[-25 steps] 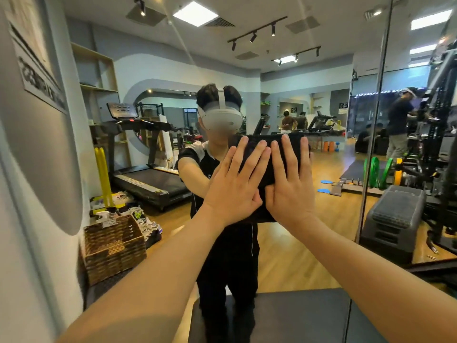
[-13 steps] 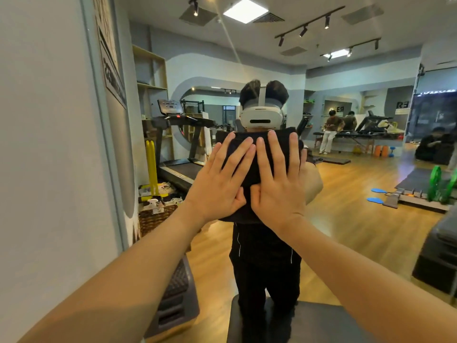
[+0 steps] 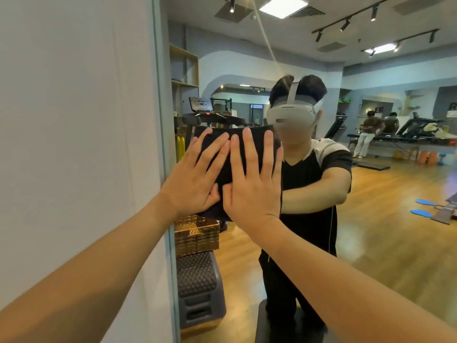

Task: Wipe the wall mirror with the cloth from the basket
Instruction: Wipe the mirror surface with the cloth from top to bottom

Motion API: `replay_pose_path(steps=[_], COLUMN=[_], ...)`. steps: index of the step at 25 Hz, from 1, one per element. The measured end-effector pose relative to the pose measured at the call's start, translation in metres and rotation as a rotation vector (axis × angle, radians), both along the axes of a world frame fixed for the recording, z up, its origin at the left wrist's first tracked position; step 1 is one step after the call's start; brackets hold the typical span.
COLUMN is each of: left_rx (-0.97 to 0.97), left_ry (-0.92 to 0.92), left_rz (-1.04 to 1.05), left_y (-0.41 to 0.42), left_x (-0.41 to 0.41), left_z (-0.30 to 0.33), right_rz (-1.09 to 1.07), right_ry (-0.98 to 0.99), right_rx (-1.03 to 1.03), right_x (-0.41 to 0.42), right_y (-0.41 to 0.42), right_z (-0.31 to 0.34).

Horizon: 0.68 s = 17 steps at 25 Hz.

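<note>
A dark folded cloth point(image 3: 223, 169) lies flat against the wall mirror point(image 3: 371, 194), near the mirror's left edge. My left hand point(image 3: 195, 179) and my right hand point(image 3: 252, 184) press side by side on the cloth with fingers spread and pointing up. Most of the cloth is hidden under the hands; its top edge and the strip between them show. The mirror reflects a person in a black top with a white headset, arms stretched forward.
A plain white wall point(image 3: 74, 144) fills the left, meeting the mirror at a thin frame edge point(image 3: 163, 144). Reflected in the mirror are a wicker basket point(image 3: 197, 236), a black step block point(image 3: 197, 288), a treadmill point(image 3: 210, 115) and a wooden gym floor.
Both hands have slid the cloth leftward across the mirror, from near a panel seam to close beside the left frame edge. The view has swung left, showing more white wall.
</note>
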State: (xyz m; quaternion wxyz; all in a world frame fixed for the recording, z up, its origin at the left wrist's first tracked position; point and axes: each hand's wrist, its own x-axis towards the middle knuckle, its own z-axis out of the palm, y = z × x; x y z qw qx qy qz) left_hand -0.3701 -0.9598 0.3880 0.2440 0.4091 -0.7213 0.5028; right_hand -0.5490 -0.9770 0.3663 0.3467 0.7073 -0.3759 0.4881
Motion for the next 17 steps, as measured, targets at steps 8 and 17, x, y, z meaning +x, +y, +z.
replay_pose_path(steps=[8, 17], left_rx=[0.028, 0.097], left_ry=[0.036, 0.125], left_rz=[0.11, 0.143], left_y=[0.021, 0.032], left_x=[0.071, 0.056], left_z=[-0.009, -0.052], right_rz=[0.039, 0.11], right_ry=[0.096, 0.19], right_rx=[0.049, 0.068], right_x=[0.071, 0.058], right_y=[0.008, 0.009], right_z=[-0.006, -0.043])
